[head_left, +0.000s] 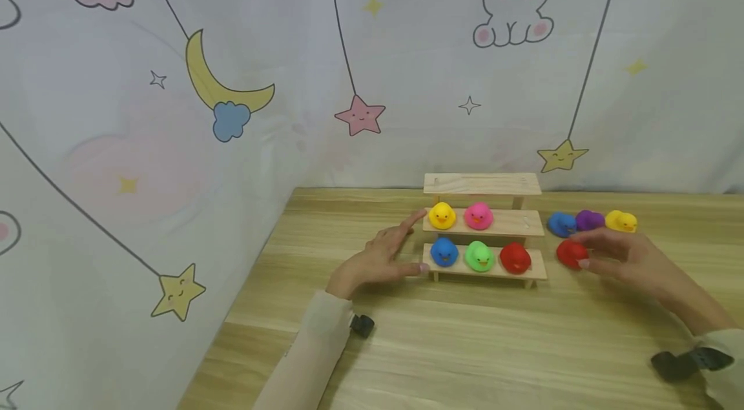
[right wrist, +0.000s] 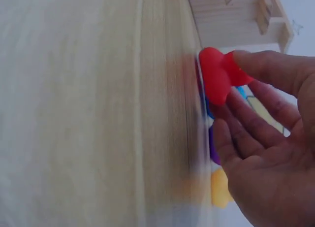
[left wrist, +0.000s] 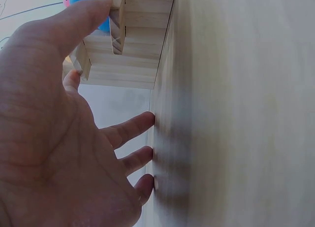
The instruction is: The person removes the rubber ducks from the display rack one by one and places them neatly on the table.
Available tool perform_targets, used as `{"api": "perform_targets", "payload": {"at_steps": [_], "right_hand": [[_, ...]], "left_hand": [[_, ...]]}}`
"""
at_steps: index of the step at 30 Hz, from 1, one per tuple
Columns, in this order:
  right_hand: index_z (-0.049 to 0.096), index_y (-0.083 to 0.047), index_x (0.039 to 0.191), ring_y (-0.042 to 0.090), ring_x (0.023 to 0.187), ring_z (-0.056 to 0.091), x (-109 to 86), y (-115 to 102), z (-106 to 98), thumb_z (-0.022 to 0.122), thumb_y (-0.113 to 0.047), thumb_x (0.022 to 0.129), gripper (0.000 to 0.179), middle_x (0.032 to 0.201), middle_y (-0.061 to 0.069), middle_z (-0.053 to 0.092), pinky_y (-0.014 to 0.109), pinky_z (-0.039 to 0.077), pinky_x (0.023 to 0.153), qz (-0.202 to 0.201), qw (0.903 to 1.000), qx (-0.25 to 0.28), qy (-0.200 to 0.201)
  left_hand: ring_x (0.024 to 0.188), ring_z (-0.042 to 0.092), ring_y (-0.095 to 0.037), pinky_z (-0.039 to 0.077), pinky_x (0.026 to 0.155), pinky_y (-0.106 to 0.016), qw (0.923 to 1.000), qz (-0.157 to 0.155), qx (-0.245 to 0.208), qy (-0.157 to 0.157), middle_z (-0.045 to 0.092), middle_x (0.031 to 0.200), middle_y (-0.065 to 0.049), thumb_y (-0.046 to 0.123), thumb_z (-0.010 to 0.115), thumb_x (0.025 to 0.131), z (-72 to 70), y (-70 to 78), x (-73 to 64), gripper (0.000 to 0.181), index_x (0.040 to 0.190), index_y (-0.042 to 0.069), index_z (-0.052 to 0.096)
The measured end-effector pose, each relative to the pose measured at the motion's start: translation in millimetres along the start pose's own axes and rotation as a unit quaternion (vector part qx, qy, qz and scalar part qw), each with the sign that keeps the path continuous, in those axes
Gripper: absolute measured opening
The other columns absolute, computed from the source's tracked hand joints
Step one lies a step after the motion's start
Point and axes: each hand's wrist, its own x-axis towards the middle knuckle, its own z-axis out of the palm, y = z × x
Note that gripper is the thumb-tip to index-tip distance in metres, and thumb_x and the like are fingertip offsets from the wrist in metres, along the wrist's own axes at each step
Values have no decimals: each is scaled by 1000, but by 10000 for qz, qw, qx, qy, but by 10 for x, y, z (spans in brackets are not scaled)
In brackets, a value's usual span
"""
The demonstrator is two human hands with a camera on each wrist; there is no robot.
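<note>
A three-step wooden rack (head_left: 482,184) stands at the table's back. Its middle step bears a yellow duck (head_left: 442,215) and a pink duck (head_left: 479,216); the lowest bears a blue duck (head_left: 444,252), a green duck (head_left: 479,256) and a red duck (head_left: 515,258). My left hand (head_left: 380,259) touches the rack's left end, thumb at the lowest step and index finger at the middle one. In the left wrist view, the other fingertips (left wrist: 145,119) reach the tabletop. To the rack's right, my right hand (head_left: 633,261) pinches another red toy duck (right wrist: 215,75) by thumb and fingers.
Behind the right hand, a blue duck (head_left: 562,225), a purple duck (head_left: 589,221) and a yellow duck (head_left: 621,221) stand in a row on the wooden table (head_left: 465,345). A printed cloth (head_left: 418,61) hangs along the table's back and left side.
</note>
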Motion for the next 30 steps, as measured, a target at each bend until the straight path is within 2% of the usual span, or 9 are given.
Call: {"api": "perform_targets", "payload": {"at_steps": [8,13,17,20,23,25,26,27,30], "right_hand": [[64,-8,144,-24,109,56,11,33,-7,79,-25,100,49,137,3,75,16,56,85,297,9993,-184,-93],[63,-6,145,-23,108,56,3,28,-3,78,-25,101,50,142,22,70,16,56,84,323,9993,-161,-95],[61,-6,146,-25,107,55,-2,4,-7,76,-26,102,52,146,28,65,17,56,84,405,9990,-160,-123],[60,-6,148,-23,108,54,0,-19,-18,75,-28,103,52,149,30,62,17,55,83,483,9984,-261,-121],[59,-6,149,8,120,70,4,-47,-31,73,-30,104,54,153,30,58,13,52,83,512,9979,-398,-64],[59,-6,150,33,130,67,3,-69,-36,74,-32,103,55,154,27,58,8,48,83,471,9977,-482,31],[60,-7,149,34,132,66,2,-78,-37,74,-32,103,55,152,22,60,6,47,84,415,9978,-504,106],[61,-7,148,32,133,65,0,-87,-35,75,-30,102,54,150,13,63,5,46,84,318,9980,-503,204],[63,-6,144,-5,124,62,-7,-116,-23,77,-23,101,49,140,-15,63,2,44,88,-62,9981,-360,494]], "left_hand": [[162,28,-43,23,123,-74,10000,-6,30,-20,36,176,-7,63,69,96,2,0,16,99,160,70,-5],[162,28,-43,23,124,-73,10000,8,27,-34,36,176,-7,62,70,96,-7,12,19,100,162,67,-5],[162,28,-43,22,124,-73,10000,-14,4,-52,36,176,-8,61,70,96,-8,21,17,99,159,71,-5],[162,28,-43,23,124,-73,10000,-13,-11,-57,36,176,-8,61,70,96,-3,20,18,98,159,72,-5],[162,28,-43,23,124,-73,10000,12,-28,-44,37,175,-9,61,70,96,0,18,17,99,160,71,-4],[162,28,-43,23,124,-73,10000,16,-33,-36,37,175,-8,61,70,96,0,15,15,99,160,70,-5],[162,28,-43,23,124,-73,10000,29,-26,-24,37,175,-9,61,70,96,1,11,14,99,160,69,-4],[162,28,-43,23,124,-73,10000,33,-17,-14,38,175,-9,62,70,96,2,9,14,99,161,69,-4],[162,27,-43,23,124,-74,10000,8,-7,-13,38,175,-8,62,70,96,1,-2,6,99,160,69,-5]]}}
